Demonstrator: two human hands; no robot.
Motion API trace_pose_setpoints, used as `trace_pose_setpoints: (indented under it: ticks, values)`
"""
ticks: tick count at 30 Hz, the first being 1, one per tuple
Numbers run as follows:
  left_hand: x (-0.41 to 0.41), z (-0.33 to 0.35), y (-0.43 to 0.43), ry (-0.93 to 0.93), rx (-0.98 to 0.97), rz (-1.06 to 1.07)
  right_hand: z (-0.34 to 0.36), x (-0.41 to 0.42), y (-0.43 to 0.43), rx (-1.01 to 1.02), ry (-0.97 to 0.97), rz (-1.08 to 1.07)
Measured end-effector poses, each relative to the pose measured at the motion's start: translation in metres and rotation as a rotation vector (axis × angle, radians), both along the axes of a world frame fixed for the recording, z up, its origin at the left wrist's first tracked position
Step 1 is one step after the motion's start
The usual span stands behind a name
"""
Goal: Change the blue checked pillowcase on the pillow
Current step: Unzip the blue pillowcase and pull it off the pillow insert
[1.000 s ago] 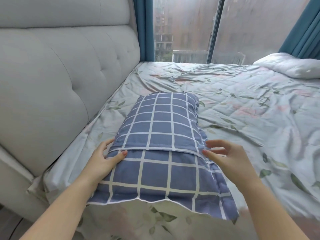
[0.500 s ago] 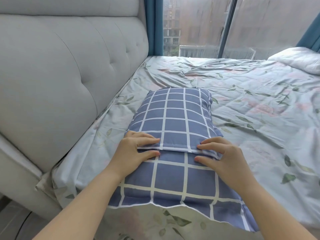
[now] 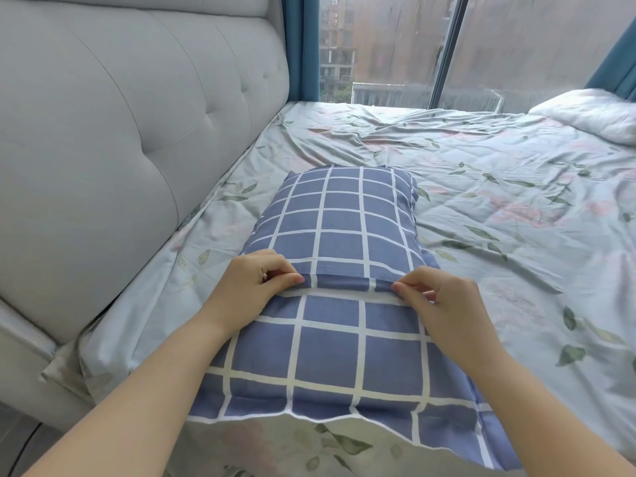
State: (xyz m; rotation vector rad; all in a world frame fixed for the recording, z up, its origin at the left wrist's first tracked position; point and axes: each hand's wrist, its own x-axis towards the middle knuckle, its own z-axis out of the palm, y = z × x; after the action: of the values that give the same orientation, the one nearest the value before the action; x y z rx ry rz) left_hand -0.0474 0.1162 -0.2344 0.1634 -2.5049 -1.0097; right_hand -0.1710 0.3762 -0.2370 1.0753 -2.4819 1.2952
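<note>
The blue checked pillowcase (image 3: pixel 344 218), plump and full, lies lengthwise on the bed (image 3: pixel 499 208) just beside the grey padded headboard (image 3: pixel 120 149), and its near end hangs over the bed's edge. A folded flap edge (image 3: pixel 344 274) crosses the pillowcase from side to side. The left grip (image 3: pixel 251 287) pinches that edge at its left end between thumb and curled fingers, and the right grip (image 3: pixel 444 304) pinches it the same way at its right end. White bedding (image 3: pixel 592 115) sits at the far right of the bed, below the window (image 3: pixel 395 46) with its blue curtain (image 3: pixel 299 46).
</note>
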Motion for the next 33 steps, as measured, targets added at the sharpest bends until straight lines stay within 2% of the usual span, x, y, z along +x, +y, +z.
trace_pose_setpoints:
  ticks: [6,8,11,14,19,25,29,33]
  values:
    - [-0.007,0.004,-0.004,-0.105,0.102,-0.013,0.001,-0.007,-0.010,0.003,-0.032,-0.032]
    - [-0.008,0.006,-0.005,-0.125,0.122,-0.005,0.000,-0.013,-0.013,0.003,-0.106,-0.022]
    - [-0.008,0.005,-0.007,-0.118,0.157,0.053,-0.001,-0.017,-0.012,0.029,-0.199,-0.012]
    - [-0.007,0.002,-0.010,-0.133,0.196,0.105,0.000,-0.017,-0.005,0.070,-0.162,-0.007]
    - [-0.001,0.000,-0.019,-0.143,0.273,0.155,0.001,-0.021,0.007,0.042,-0.249,0.009]
    - [0.005,0.001,-0.021,-0.116,0.327,0.180,0.004,-0.020,0.018,0.061,-0.264,0.009]
    - [0.010,0.003,-0.011,-0.136,0.145,0.133,0.009,-0.015,0.021,0.041,-0.298,0.014]
    - [0.008,0.000,0.012,0.045,-0.128,0.116,0.015,-0.009,0.023,0.006,-0.326,0.029]
